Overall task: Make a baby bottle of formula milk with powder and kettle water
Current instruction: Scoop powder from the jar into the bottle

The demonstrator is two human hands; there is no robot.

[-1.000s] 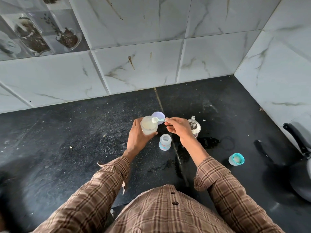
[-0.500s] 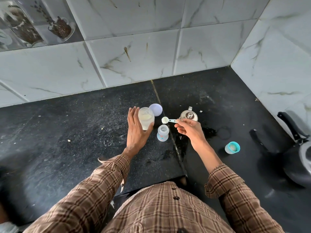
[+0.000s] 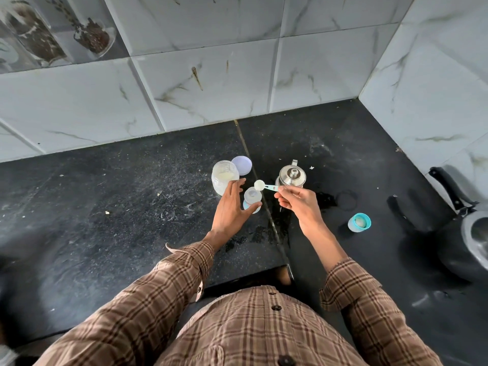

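A small clear baby bottle (image 3: 252,197) with a blue base stands open on the black counter (image 3: 132,207). My right hand (image 3: 297,200) pinches a small scoop (image 3: 260,185) heaped with white powder, held just above and right of the bottle's mouth. My left hand (image 3: 232,210) is open, fingers spread, its thumb beside the bottle's base and its fingers near the powder jar (image 3: 224,179). The jar stands open with pale powder inside, its lilac lid (image 3: 241,165) lying behind it. A steel kettle (image 3: 291,175) stands behind my right hand.
The bottle's teal cap with teat (image 3: 359,222) stands to the right. A dark pan (image 3: 467,241) with a black handle sits at the right edge. Tiled walls close the back and right. Wet patches lie on the counter near the kettle.
My left hand let go of the powder jar and moved right toward the bottle. My right hand carried the filled scoop from the jar to over the bottle.
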